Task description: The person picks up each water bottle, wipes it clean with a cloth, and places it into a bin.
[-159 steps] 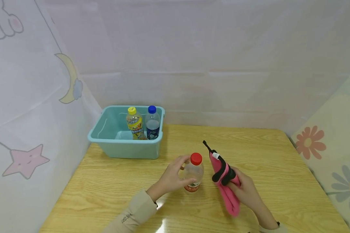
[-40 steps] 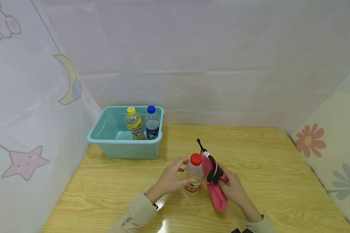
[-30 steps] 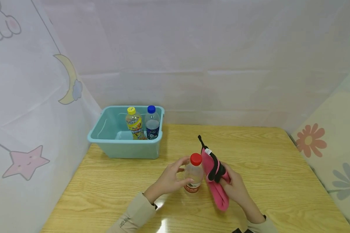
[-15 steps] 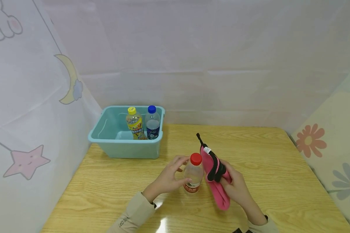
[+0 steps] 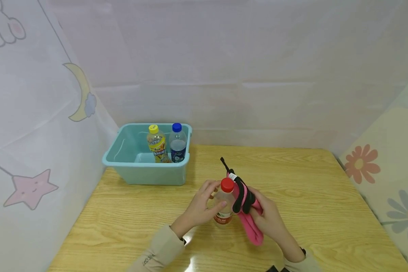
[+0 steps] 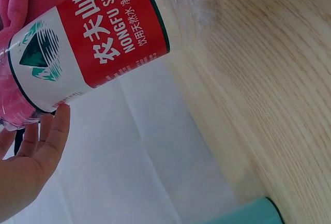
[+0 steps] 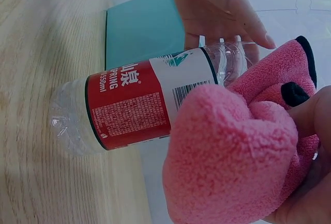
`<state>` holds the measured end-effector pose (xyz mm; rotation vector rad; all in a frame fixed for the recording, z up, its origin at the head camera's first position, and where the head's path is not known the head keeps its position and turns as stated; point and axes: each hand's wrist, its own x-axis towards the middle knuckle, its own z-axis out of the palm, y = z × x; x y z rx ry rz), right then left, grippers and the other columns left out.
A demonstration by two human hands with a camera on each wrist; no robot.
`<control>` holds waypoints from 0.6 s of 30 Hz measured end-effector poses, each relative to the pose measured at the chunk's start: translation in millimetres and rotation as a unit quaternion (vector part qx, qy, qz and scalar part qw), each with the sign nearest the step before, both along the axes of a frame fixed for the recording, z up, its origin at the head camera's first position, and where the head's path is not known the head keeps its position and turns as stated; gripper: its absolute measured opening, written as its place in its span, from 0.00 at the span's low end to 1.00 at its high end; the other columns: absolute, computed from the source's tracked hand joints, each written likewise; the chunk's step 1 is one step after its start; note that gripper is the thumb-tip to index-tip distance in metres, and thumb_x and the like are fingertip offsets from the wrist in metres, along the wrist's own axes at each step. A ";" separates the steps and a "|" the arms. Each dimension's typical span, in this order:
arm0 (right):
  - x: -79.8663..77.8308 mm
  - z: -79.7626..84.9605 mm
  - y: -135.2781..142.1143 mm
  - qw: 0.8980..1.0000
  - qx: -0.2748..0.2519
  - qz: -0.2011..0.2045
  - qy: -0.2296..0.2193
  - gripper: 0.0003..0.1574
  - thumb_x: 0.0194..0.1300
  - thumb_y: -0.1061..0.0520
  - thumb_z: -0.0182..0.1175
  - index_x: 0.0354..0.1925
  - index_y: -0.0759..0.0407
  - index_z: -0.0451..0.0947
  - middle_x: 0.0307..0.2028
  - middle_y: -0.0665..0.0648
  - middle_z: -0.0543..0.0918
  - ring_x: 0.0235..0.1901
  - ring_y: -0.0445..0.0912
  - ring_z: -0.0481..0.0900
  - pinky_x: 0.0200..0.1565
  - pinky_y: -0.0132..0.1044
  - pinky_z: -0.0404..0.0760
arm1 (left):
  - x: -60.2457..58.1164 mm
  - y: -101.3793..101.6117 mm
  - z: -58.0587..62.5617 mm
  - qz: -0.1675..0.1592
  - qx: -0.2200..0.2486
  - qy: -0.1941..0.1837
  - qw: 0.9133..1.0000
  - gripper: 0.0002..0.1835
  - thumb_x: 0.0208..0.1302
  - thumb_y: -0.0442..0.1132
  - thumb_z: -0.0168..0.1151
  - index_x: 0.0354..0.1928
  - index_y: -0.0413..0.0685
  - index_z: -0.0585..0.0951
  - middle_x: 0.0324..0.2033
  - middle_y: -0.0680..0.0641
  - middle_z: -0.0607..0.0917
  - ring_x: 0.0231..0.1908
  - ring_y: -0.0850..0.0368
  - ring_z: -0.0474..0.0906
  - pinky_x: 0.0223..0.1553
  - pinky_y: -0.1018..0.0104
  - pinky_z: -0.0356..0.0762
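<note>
A clear plastic water bottle with a red cap and a red-and-white label stands upright on the table. My left hand holds it from the left around the upper part, thumb in front and fingers behind. In the left wrist view, the fingertips of the left hand lie by the label's upper edge. My right hand grips a folded pink towel with black edging and a loop. The towel lies against the bottle's right side; in the right wrist view the fluffy towel partly hides the bottle.
A light blue plastic bin stands at the back left of the wooden table. Inside are a yellow-capped bottle and a blue-capped bottle. Printed cloth sheets hang behind and at both sides.
My right hand has brought the towel leftward, from apart to against the bottle. The left thumb now sits a little higher on the bottle, which has barely shifted.
</note>
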<state>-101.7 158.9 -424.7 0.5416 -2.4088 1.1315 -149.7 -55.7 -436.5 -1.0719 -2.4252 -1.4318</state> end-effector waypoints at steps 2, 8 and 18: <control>-0.4 0.0 -1.6 1.000 0.010 0.000 0.008 0.37 0.40 0.79 0.62 0.52 0.65 0.73 0.40 0.59 0.82 0.37 0.46 0.79 0.36 0.42 0.81 | 0.1 -0.3 0.1 0.003 -0.004 0.002 1.000 0.27 0.62 0.51 0.56 0.59 0.44 0.68 0.49 0.47 0.72 0.45 0.55 0.70 0.39 0.68 0.76; -0.2 1.0 -8.1 0.999 0.049 -0.014 0.002 0.37 0.40 0.80 0.61 0.53 0.65 0.73 0.41 0.61 0.81 0.38 0.50 0.80 0.35 0.46 0.81 | 2.5 -0.5 2.9 0.004 -0.002 0.003 1.000 0.28 0.61 0.48 0.59 0.60 0.43 0.69 0.48 0.47 0.73 0.45 0.56 0.70 0.38 0.69 0.76; -1.7 -1.9 -11.1 0.996 0.064 -0.021 -0.060 0.38 0.42 0.80 0.58 0.56 0.68 0.71 0.41 0.61 0.81 0.34 0.45 0.78 0.34 0.39 0.79 | 2.3 0.1 4.2 0.013 0.007 0.024 1.000 0.27 0.57 0.44 0.62 0.58 0.42 0.70 0.45 0.47 0.76 0.43 0.55 0.72 0.37 0.70 0.78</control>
